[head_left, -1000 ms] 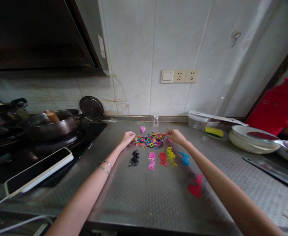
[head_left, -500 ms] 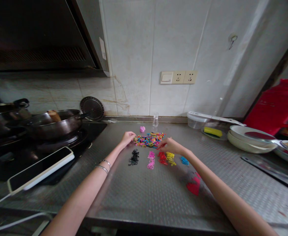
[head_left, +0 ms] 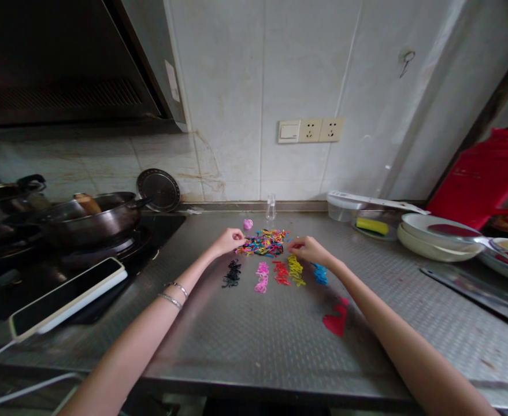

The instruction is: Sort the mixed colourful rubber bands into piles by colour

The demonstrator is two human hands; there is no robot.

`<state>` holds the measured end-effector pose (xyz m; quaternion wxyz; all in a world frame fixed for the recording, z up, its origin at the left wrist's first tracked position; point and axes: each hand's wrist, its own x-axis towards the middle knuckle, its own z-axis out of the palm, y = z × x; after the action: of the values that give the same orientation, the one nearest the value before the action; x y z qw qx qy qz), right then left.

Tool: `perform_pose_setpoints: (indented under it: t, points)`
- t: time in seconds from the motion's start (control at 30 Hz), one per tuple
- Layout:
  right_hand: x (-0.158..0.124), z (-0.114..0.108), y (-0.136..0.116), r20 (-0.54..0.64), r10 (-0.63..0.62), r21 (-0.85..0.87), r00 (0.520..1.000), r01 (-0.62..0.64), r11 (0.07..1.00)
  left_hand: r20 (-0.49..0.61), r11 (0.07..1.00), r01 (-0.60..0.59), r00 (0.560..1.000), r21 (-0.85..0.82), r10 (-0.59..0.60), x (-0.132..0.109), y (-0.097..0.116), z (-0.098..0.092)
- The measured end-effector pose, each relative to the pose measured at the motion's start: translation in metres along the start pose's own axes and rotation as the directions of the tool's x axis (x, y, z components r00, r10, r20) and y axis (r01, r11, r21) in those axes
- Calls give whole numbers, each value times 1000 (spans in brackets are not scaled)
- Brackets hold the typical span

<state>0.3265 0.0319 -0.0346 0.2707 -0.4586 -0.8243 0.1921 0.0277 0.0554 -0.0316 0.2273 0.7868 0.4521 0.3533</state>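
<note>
The right hand (head_left: 308, 249) has just moved from the front of the mixed heap of bands (head_left: 264, 242), which lies toward the back edge of the counter (head_left: 236, 341), to its right end, so it seems now within reach of both this heap and the yellow bands (head_left: 296, 270). The left hand (head_left: 230, 240) stays at the heap's left end, fingers curled like the right (whether either grasps a band, I cannot tell).

Small bands (head_left: 264, 244) look rubbery, the countertop (head_left: 236, 335) textured metal, the wall tiles (head_left: 223, 86) glossy.
</note>
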Motion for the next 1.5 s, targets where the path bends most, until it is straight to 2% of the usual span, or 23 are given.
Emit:
perform_pose_setpoints:
  t: [0.07, 0.13, 0.23, 0.5, 0.63, 0.77, 0.9, 1.0, 1.17, 1.4, 1.5]
  points:
    - [-1, 1, 5, -10, -7, -24, 1000, 7, 1000, 159, 997, -24, 987, 75, 12, -3, 7, 0]
    - [-1, 2, 6, -19, -15, -44, 1000, 14, 999, 227, 986, -28, 974, 163, -10, -7, 12, 1]
    - [-3, 0, 4, -34, -19, -59, 999, 17, 998, 216, 975, -2, 975, 223, -47, -10, 15, 3]
    - [-6, 1, 9, -77, -9, -62, 997, 4, 998, 300, 995, 21, 953, 94, -49, -10, 13, 1]
    - [-7, 1, 10, -81, -17, -59, 997, 12, 998, 304, 998, 63, 951, 1, -60, -9, 13, -3]
    - [-7, 1, 9, -85, 4, -45, 996, -8, 999, 305, 996, 85, 949, -20, -74, -8, 10, -10]
    - [-7, 1, 9, -76, 8, -64, 997, -13, 998, 296, 996, 87, 951, 9, -86, -7, 8, -18]
    - [-8, 1, 8, -76, 16, -76, 997, -22, 997, 325, 991, 122, 936, 64, -136, -9, 10, -20]
    - [-8, 1, 7, -76, 14, -73, 997, -19, 997, 343, 983, 166, 921, 83, -184, -10, 13, -15]
    - [-7, 2, 9, -77, 25, -66, 997, -30, 997, 280, 984, 172, 943, 42, -177, -10, 14, -6]
    - [-7, 1, 8, -72, 20, -72, 997, -26, 997, 214, 983, 183, 960, 12, -182, -10, 18, -3]
